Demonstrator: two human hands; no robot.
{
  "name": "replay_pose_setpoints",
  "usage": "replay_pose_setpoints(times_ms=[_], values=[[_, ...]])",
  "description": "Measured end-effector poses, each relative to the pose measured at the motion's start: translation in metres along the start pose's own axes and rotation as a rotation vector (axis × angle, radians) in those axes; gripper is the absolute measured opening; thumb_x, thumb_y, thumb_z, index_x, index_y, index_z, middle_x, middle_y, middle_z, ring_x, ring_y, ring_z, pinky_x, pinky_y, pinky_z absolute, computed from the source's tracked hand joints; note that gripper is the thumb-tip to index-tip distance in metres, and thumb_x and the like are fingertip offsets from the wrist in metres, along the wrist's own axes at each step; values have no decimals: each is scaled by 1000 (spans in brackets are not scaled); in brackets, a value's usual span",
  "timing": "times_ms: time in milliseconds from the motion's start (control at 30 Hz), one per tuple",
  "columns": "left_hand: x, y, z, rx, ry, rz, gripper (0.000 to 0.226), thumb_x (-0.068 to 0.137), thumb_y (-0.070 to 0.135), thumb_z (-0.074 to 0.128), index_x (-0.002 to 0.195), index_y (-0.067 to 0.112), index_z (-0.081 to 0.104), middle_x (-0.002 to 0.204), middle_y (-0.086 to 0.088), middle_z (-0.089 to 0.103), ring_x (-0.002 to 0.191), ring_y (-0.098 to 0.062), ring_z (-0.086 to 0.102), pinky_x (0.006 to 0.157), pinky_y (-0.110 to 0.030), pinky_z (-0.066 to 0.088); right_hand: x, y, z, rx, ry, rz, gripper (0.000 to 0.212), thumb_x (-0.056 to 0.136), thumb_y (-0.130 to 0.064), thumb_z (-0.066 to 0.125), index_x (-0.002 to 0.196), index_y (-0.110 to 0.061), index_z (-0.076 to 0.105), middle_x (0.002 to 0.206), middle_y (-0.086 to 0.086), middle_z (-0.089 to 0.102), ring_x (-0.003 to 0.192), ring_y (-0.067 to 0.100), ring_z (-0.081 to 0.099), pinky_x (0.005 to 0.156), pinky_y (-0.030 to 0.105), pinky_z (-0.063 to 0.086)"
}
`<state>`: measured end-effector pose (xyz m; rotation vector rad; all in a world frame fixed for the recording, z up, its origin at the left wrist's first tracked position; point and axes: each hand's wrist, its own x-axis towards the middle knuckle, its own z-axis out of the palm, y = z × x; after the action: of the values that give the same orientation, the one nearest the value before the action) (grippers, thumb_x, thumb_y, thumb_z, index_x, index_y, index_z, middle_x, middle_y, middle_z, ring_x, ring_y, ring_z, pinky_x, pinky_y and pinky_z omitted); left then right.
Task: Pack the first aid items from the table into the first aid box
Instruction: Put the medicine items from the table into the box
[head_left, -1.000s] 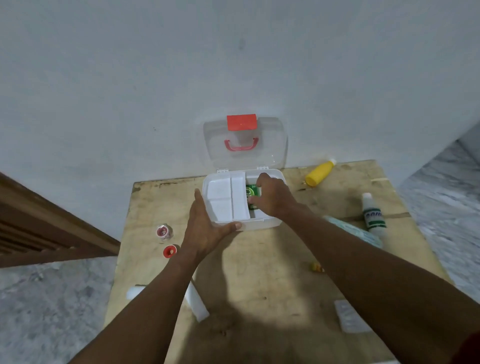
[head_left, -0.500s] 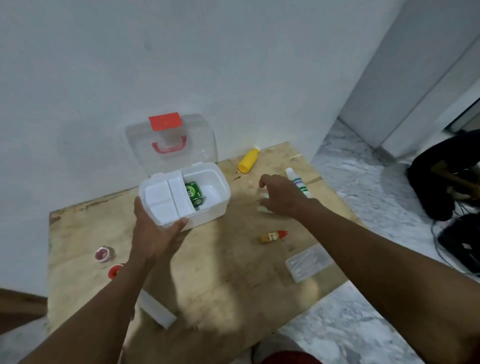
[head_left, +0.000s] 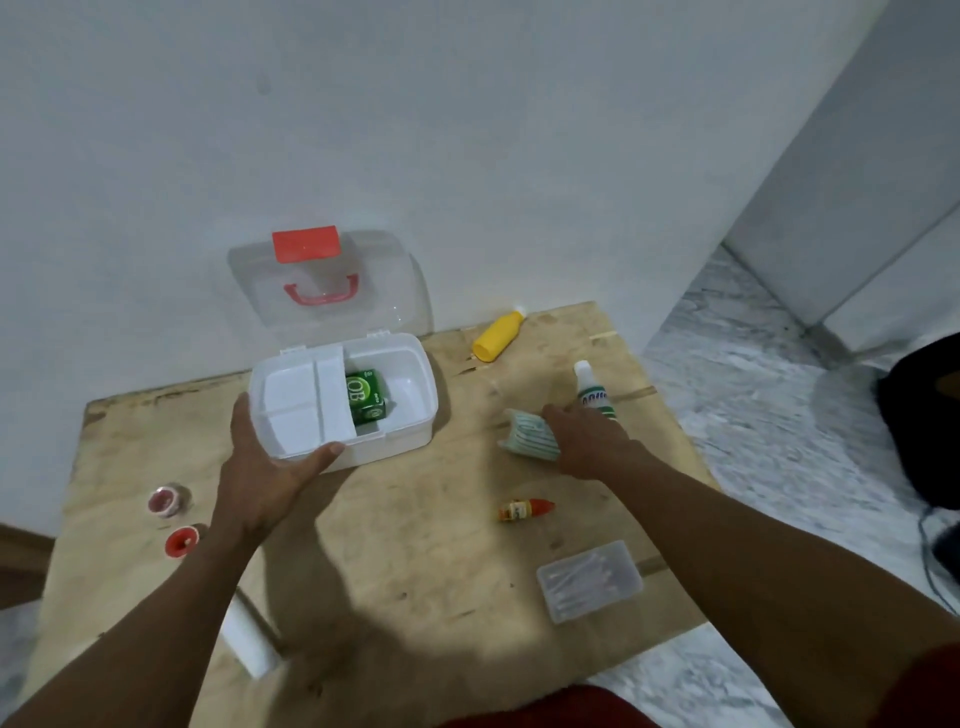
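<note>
our left hand (head_left: 260, 467) clamps the first aid box (head_left: 405, 431) at its near-left corner, thumb on the rim. our right hand (head_left: 587, 441) closes on the striped gauze roll (head_left: 530, 441), white bottle (head_left: 595, 395) just past the fingertips; a sloppy lift could knock it over. box open, green pack (head_left: 366, 397) inside

The bare wooden worktop (head_left: 405, 551) carries the open first aid box (head_left: 384, 436) at about eleven o'clock. A yellow bottle (head_left: 498, 335) lies at one o'clock, a white bottle (head_left: 592, 389) and a striped packet (head_left: 530, 434) toward two. A small red-capped bottle (head_left: 524, 509) lies near centre-right, a clear case (head_left: 589, 579) at four. Two small red-topped items (head_left: 174, 519) sit at nine, a white box (head_left: 249, 639) at seven.
</note>
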<state>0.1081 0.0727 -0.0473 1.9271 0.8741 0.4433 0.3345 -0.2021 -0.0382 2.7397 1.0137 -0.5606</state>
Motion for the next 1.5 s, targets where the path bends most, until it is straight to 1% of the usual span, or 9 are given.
replay_pose_setpoints(times_ms=[233, 400, 700, 800, 900, 1067, 1233, 1333, 1500], values=[[-2, 4, 2, -1, 9, -36, 102, 69, 36, 86, 147, 32, 21, 144, 2, 45, 125, -27, 47, 94, -36, 40, 10, -4, -10, 5, 6, -79, 51, 84, -28, 70, 125, -13, 43, 123, 13, 59, 111, 29, 60, 86, 41, 54], [-4, 4, -1, -40, -11, -28, 101, 69, 38, 86, 145, 34, 21, 132, 11, 47, 112, -15, 47, 90, -32, 40, 2, -23, -23, 168, 47, -27, 55, 79, -22, 73, 121, -10, 40, 116, 14, 62, 103, 31, 64, 81, 43, 57], [-2, -5, -5, -121, -67, 63, 99, 70, 32, 87, 144, 26, 21, 127, 14, 48, 112, -12, 50, 85, -24, 42, -20, -71, -49, 614, 493, 106, 56, 70, -20, 79, 120, -8, 55, 96, 17, 68, 86, 35, 65, 66, 31, 46], [1, -10, -9, -130, -73, 61, 101, 69, 34, 86, 144, 27, 19, 128, 12, 50, 112, -14, 52, 88, -29, 45, -29, -92, -61, 667, 500, 77, 58, 72, -14, 80, 123, -6, 53, 91, 10, 63, 80, 27, 60, 66, 29, 44], [1, -13, -12, -127, -69, 64, 102, 69, 34, 86, 144, 26, 18, 130, 9, 51, 113, -14, 52, 89, -30, 44, -34, -113, -68, 551, 524, -25, 42, 72, -10, 77, 109, 0, 60, 90, 14, 65, 82, 34, 62, 68, 36, 47], [3, -12, -10, -156, -68, 95, 100, 68, 30, 87, 144, 25, 21, 132, 6, 52, 114, -14, 53, 87, -30, 49, -12, -129, -85, 217, 407, -122, 33, 79, -13, 66, 111, -6, 63, 101, 21, 61, 99, 37, 56, 75, 38, 45], [4, -7, -8, -186, -50, 94, 96, 67, 29, 88, 140, 27, 26, 119, 20, 51, 106, -2, 54, 72, -10, 44, 9, -148, -100, -67, 265, -189, 36, 88, -14, 58, 123, -15, 59, 115, 17, 53, 104, 34, 54, 87, 38, 45], [5, -5, -10, -190, -43, 96, 95, 63, 36, 86, 138, 30, 28, 117, 25, 51, 102, 9, 54, 65, -1, 44, 21, -160, -99, -76, 167, -207, 40, 90, -16, 59, 130, -14, 55, 125, 18, 48, 112, 33, 51, 95, 38, 42], [8, -12, -8, -148, -32, 69, 98, 64, 39, 84, 141, 32, 24, 122, 12, 56, 104, -8, 57, 65, -4, 44, 38, -172, -89, 40, 32, -258, 43, 90, -16, 58, 133, -13, 54, 132, 15, 46, 121, 32, 48, 99, 38, 44]])
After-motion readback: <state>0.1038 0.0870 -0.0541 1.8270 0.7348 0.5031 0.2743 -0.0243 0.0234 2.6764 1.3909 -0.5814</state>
